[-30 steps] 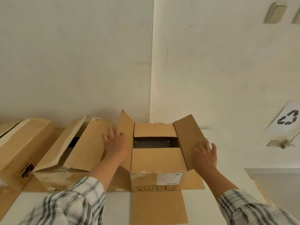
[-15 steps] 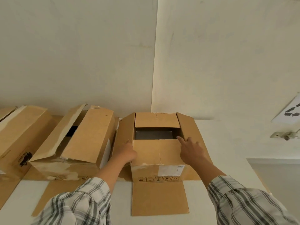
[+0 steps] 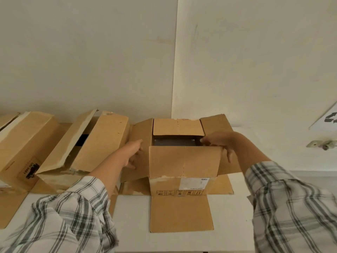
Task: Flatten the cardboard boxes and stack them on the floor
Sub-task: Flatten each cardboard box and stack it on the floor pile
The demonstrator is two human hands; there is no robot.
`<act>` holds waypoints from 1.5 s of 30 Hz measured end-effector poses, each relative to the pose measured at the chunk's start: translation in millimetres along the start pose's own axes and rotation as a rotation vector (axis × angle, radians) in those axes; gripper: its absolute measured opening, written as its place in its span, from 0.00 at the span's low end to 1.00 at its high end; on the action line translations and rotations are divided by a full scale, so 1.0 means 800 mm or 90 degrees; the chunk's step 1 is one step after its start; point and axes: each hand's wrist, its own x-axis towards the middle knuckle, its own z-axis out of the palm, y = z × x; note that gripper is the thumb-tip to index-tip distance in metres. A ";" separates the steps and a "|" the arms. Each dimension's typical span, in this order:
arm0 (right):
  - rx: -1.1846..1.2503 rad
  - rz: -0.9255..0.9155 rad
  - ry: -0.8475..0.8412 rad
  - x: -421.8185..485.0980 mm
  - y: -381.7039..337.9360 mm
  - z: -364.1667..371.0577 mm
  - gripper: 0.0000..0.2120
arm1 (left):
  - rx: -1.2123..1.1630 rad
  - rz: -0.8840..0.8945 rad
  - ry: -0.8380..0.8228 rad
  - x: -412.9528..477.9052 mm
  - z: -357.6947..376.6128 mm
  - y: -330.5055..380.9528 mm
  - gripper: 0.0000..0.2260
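Note:
An open brown cardboard box with a white label stands on the white table in front of me. Its four top flaps are up or spread, its lower front flap lies flat toward me, and the inside is dark. My left hand presses with straight fingers against the box's left flap. My right hand curls its fingers over the upper right corner of the near top flap, against the right flap.
A second cardboard box with loose flaps stands just left of the first, and a third sits farther left. The wall runs close behind them. A recycling sign and a small wall fitting are at the right.
Both hands left the middle of the near flap. The left went out to the left flap and the right to the flap's right corner. The near flap now stands higher.

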 end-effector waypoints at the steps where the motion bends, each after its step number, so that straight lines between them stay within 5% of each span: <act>1: -0.051 0.019 -0.042 -0.004 0.004 -0.002 0.23 | 0.024 0.007 -0.010 0.000 -0.002 -0.001 0.24; 4: -0.216 -0.029 -0.149 -0.013 0.011 0.004 0.24 | 0.211 0.037 -0.079 0.000 0.002 -0.002 0.47; 6: -0.314 -0.078 -0.131 -0.012 0.020 0.018 0.28 | 0.382 0.058 -0.120 -0.005 0.016 -0.003 0.54; 10: -0.360 -0.086 -0.011 0.020 0.046 0.055 0.48 | 0.526 0.071 -0.131 -0.008 0.045 -0.006 0.61; 15: -0.361 -0.105 0.147 0.040 0.066 0.086 0.41 | 0.603 0.077 -0.081 -0.011 0.059 -0.016 0.67; 23: -0.369 -0.083 0.155 0.051 0.067 0.089 0.43 | 0.641 0.073 -0.055 -0.002 0.068 -0.017 0.69; 27: -0.417 -0.167 0.230 0.070 0.045 0.094 0.40 | 0.683 0.052 -0.053 0.004 0.067 0.000 0.66; 33: -0.377 -0.221 0.149 0.116 0.014 0.108 0.43 | 0.582 0.086 0.104 0.034 0.054 0.023 0.50; 40: -0.327 -0.255 0.369 0.159 -0.035 0.082 0.45 | 0.559 0.165 0.242 0.067 0.043 0.061 0.32; 45: -0.382 -0.253 0.335 0.206 -0.068 0.039 0.45 | 0.533 0.203 0.255 0.093 0.043 0.090 0.22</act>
